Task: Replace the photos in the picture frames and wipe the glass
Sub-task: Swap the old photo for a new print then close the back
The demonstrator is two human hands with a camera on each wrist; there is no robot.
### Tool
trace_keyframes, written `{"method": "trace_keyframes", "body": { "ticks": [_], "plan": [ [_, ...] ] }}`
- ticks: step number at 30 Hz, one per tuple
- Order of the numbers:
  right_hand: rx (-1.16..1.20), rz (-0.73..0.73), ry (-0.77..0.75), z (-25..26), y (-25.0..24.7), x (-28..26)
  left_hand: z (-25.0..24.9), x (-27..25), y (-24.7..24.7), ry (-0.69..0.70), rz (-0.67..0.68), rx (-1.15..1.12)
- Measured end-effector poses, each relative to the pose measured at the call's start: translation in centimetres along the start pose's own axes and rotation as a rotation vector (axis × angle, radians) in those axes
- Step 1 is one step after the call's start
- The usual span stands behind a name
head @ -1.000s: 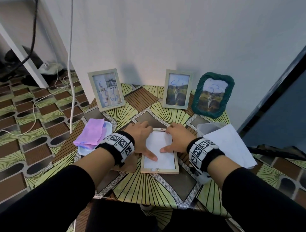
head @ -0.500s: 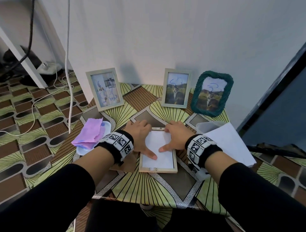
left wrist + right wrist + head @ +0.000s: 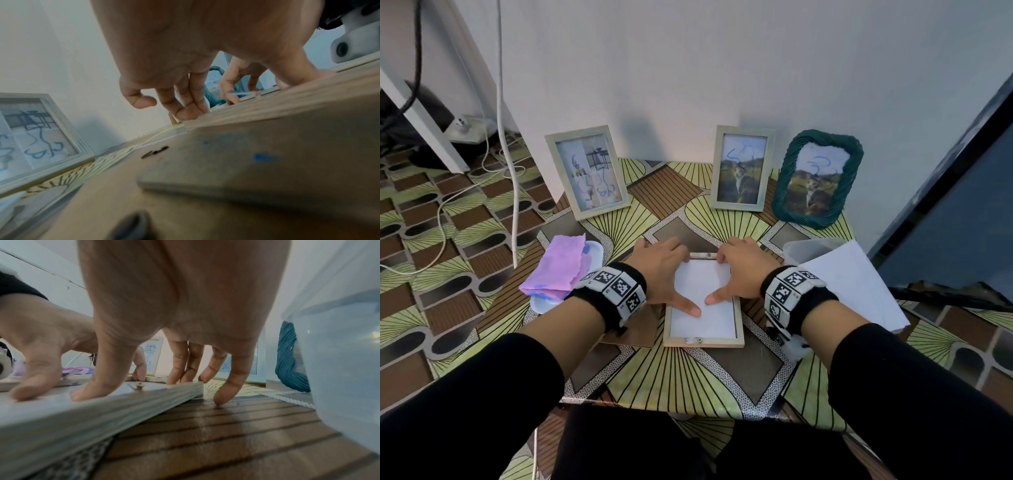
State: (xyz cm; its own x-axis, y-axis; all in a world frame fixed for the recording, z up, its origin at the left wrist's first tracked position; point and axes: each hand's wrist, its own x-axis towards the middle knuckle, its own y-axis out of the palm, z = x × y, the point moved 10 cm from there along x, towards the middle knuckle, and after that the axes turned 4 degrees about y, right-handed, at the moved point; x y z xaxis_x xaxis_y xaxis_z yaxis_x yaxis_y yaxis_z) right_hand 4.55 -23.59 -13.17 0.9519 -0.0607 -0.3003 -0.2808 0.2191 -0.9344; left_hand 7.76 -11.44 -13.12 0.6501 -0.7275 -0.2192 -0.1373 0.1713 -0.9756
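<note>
**Both hands pressing a white sheet into the face-down frame**

We have the light wooden frame lying face down near the middle of the patterned table, white photo back seated inside it. Our left hand and right hand rest on it, thumbs pressing on the sheet, fingers spread and only slightly bent, tips down at the frame's far edge. Nothing is gripped. In the right wrist view the little fingertip is on the table just beside the frame.

Risks, as we judge them:
- The sheet may sit skewed or buckle if the thumbs push unevenly.
- The frame may slide on the slick table covering; the translucent tub is near its right side.
- The brown backing board lies partly under our left wrist, so lifting it could be awkward.

Hard to tell:
- Glass faces down, so we can't see whether it's clean.
- Which side of the sheet carries the picture is unseen.
- Small clips on the frame's near and far edges are too small to read as turned or not.
- The left wrist view is blurred low down.

Three standing frames at the wall show scribbles; the pink cloth lies on a white dish, left.
</note>
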Motion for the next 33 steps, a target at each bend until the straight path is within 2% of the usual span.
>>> {"method": "trace_keyframes", "body": {
  "ticks": [11,33],
  "plan": [
    [-0.06,-0.038,-0.026,0.34,-0.08,-0.32,0.01,0.18,-0.42,0.028,-0.044,0.071],
    [-0.075,0.014,-0.02,0.2,0.12,0.06,-0.04,0.28,-0.45,0.008,0.005,0.053]
  ]
}}
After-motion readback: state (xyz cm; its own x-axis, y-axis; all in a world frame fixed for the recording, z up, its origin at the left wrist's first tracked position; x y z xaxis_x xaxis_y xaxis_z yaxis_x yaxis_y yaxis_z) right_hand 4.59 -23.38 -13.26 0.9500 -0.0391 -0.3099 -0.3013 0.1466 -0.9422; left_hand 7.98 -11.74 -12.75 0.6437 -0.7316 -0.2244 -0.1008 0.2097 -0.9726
